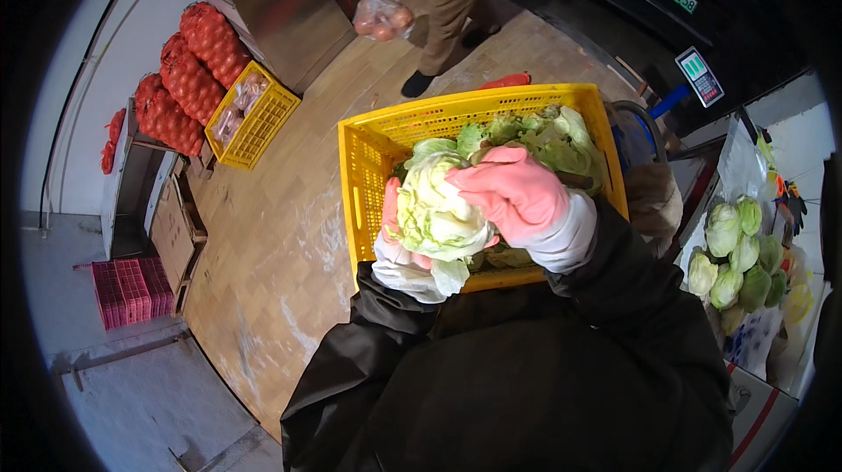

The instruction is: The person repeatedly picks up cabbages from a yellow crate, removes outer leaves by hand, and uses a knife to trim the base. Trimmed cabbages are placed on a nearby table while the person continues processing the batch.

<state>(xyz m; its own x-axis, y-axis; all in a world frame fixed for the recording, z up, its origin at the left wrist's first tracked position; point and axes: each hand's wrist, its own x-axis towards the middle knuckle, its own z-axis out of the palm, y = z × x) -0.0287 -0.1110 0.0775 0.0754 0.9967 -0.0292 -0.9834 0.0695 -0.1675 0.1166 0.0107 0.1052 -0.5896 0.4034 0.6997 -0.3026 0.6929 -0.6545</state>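
Observation:
A pale green head of lettuce (437,209) is held up over a yellow plastic crate (352,209). My left hand (389,212), in a pink glove with a white cuff, grips it from the left and below; most of those fingers are hidden behind the leaves. From the right, my right hand (516,192), gloved the same way, presses its fingers against the lettuce's upper side. Loose green lettuce leaves (546,143) fill the crate behind my hands. One torn leaf (451,276) hangs below the head near my left cuff.
Several lettuces (733,251) lie on the right beside a digital scale display (700,77). Ahead, a person (447,11) carries a plastic bag of onion-like produce (383,16). Red mesh sacks (191,70) and a yellow crate (253,120) stand left; pink crates (131,293) sit lower left.

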